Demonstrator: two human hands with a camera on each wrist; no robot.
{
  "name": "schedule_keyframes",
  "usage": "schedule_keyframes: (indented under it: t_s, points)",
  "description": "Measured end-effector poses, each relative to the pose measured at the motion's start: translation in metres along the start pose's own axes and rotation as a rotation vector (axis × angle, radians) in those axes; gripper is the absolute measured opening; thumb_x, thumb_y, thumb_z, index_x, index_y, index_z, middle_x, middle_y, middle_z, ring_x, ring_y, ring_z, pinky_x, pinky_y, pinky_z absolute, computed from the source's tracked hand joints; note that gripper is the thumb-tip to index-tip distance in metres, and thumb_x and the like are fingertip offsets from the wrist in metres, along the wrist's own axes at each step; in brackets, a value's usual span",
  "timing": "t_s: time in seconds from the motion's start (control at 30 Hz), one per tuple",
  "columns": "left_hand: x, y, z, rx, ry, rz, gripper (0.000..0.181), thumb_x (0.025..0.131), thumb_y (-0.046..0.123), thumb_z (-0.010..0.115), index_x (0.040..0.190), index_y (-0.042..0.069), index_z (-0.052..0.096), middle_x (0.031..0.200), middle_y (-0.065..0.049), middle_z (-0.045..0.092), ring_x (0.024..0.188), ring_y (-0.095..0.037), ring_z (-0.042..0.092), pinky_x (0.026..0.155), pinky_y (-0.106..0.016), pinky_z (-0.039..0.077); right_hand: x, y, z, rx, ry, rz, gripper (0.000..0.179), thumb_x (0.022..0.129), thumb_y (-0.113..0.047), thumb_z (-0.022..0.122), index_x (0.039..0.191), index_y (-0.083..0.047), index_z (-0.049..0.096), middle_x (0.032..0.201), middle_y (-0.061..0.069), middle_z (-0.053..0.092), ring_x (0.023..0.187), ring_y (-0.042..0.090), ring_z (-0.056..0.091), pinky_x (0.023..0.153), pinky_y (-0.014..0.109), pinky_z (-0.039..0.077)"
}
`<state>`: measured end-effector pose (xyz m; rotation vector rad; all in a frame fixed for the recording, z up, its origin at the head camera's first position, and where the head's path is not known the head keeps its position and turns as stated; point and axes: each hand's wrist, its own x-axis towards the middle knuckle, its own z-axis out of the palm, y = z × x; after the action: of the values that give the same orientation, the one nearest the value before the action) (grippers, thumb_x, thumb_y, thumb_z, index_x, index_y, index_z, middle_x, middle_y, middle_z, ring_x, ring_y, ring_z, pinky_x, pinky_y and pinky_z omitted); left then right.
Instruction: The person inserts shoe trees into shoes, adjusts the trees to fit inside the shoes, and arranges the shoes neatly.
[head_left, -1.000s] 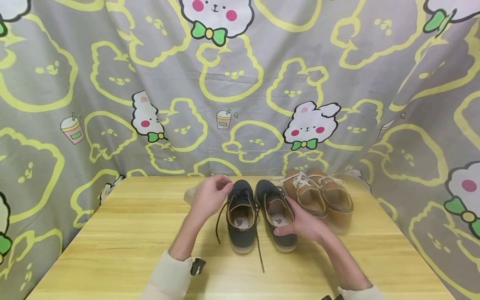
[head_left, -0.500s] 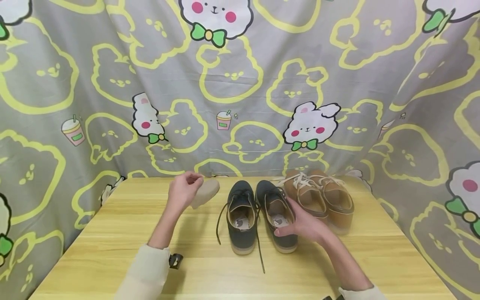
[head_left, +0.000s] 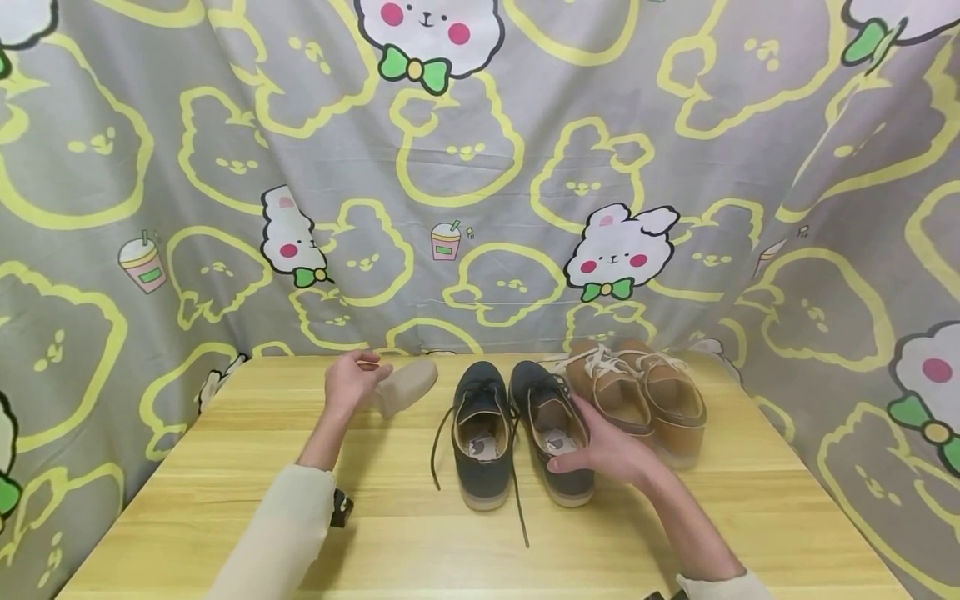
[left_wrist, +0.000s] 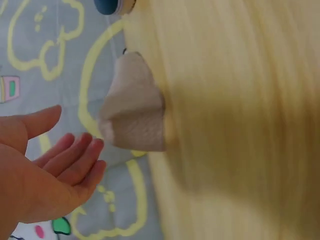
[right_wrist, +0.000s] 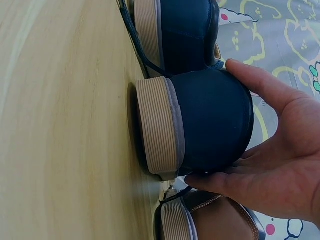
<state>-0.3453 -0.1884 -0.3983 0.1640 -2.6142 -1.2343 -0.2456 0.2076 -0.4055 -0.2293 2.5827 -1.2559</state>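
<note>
My right hand [head_left: 611,446] grips the right one of two dark navy lace-up shoes [right_wrist: 212,120] round its heel, thumb on the inner side and fingers along the outer side. This shoe stands on the wooden table with its toe toward the curtain. Just left of it stands its mate [head_left: 483,475], laces hanging loose down both sides. My left hand [left_wrist: 55,172] is empty, its fingers loosely bent. It hovers just left of a beige, toe-shaped piece [left_wrist: 135,105], like a shoe insert, which lies near the table's back edge. A gap shows between fingertips and piece in the left wrist view.
A pair of brown shoes [head_left: 678,408] with white laces stands close to the right of the dark pair. Behind the wooden table [head_left: 225,483] and at its sides hangs a grey patterned curtain [head_left: 480,283]. A loose dark lace [head_left: 522,512] trails forward over the tabletop.
My left hand has moved left, away from the left dark shoe and past the beige piece, which now shows more fully. My right hand has stayed on its shoe.
</note>
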Motion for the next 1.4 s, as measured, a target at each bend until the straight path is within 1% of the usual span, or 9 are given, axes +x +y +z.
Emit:
schedule_keyframes:
  t_s: [0.2,0.27,0.33,0.47,0.63,0.8,1.03,1.23,1.4]
  points:
    - [0.002,-0.012,0.010,-0.202,0.192,-0.158,0.042,0.085,0.019,0.082,0.120,0.001,0.067,0.106,-0.016,0.077,0.107,-0.037,0.070,0.094,-0.045,0.052,0.000,-0.001,0.002,-0.009,0.003,-0.012,0.128,0.073,-0.043,0.089,0.162,-0.002,0.006,0.167,0.027,0.012,0.151,0.047,0.020,0.119,0.063,0.025]
    - [0.003,-0.013,0.011,-0.251,0.221,-0.201,0.040,0.082,0.012,0.082,0.118,0.002,0.067,0.108,-0.016,0.076,0.109,-0.037,0.067,0.096,-0.046,0.051,0.001,0.000,0.002,-0.012,0.006,-0.012,0.128,0.073,-0.043,0.089,0.162,-0.002,0.007,0.167,0.026,0.013,0.151,0.046,0.022,0.119,0.063,0.026]
    - [0.003,-0.013,0.011,-0.280,0.192,-0.235,0.040,0.079,0.004,0.080,0.117,0.002,0.068,0.117,-0.018,0.072,0.113,-0.036,0.063,0.100,-0.047,0.049,0.001,0.000,0.002,-0.018,0.010,-0.015,0.128,0.072,-0.043,0.089,0.162,-0.002,0.008,0.167,0.026,0.014,0.151,0.046,0.023,0.119,0.062,0.027]
    - [0.000,-0.011,0.011,-0.349,0.062,-0.282,0.055,0.076,-0.005,0.073,0.129,0.001,0.061,0.137,-0.024,0.054,0.122,-0.037,0.051,0.106,-0.048,0.045,0.001,0.001,0.000,-0.018,0.015,-0.015,0.128,0.072,-0.043,0.089,0.162,-0.002,0.007,0.167,0.026,0.014,0.151,0.046,0.022,0.119,0.062,0.027]
    - [-0.004,-0.014,0.015,-0.401,-0.045,-0.323,0.062,0.084,-0.004,0.064,0.144,0.000,0.048,0.148,-0.028,0.042,0.126,-0.039,0.045,0.106,-0.048,0.043,0.001,0.001,0.001,-0.015,0.010,-0.023,0.129,0.072,-0.042,0.089,0.162,-0.001,0.006,0.167,0.026,0.013,0.151,0.046,0.021,0.119,0.061,0.026]
    - [-0.006,-0.021,0.023,-0.420,-0.050,-0.329,0.056,0.089,-0.001,0.059,0.143,-0.002,0.048,0.145,-0.028,0.047,0.130,-0.041,0.047,0.108,-0.048,0.043,0.000,0.000,0.000,-0.008,0.014,-0.019,0.129,0.072,-0.042,0.090,0.162,-0.002,0.007,0.167,0.025,0.014,0.152,0.045,0.022,0.119,0.061,0.026]
    - [-0.010,-0.029,0.030,-0.373,-0.046,-0.310,0.048,0.091,0.003,0.054,0.138,-0.002,0.054,0.137,-0.025,0.052,0.122,-0.037,0.051,0.096,-0.042,0.046,0.000,0.000,0.000,-0.009,0.016,-0.018,0.129,0.072,-0.041,0.090,0.162,-0.002,0.007,0.167,0.025,0.014,0.151,0.046,0.022,0.119,0.062,0.027]
    - [-0.010,-0.035,0.032,-0.372,-0.011,-0.308,0.039,0.093,0.004,0.054,0.130,-0.003,0.061,0.134,-0.024,0.057,0.126,-0.038,0.052,0.108,-0.049,0.043,0.001,0.000,0.000,0.000,0.010,-0.022,0.129,0.072,-0.040,0.090,0.162,-0.002,0.007,0.167,0.025,0.013,0.152,0.045,0.021,0.119,0.061,0.026]
    - [-0.010,-0.037,0.031,-0.402,0.015,-0.320,0.040,0.085,-0.002,0.064,0.124,-0.004,0.067,0.132,-0.023,0.061,0.126,-0.038,0.054,0.112,-0.050,0.042,0.001,0.001,0.000,-0.009,0.013,-0.017,0.129,0.072,-0.041,0.090,0.162,-0.002,0.007,0.167,0.025,0.014,0.152,0.045,0.021,0.119,0.062,0.026]
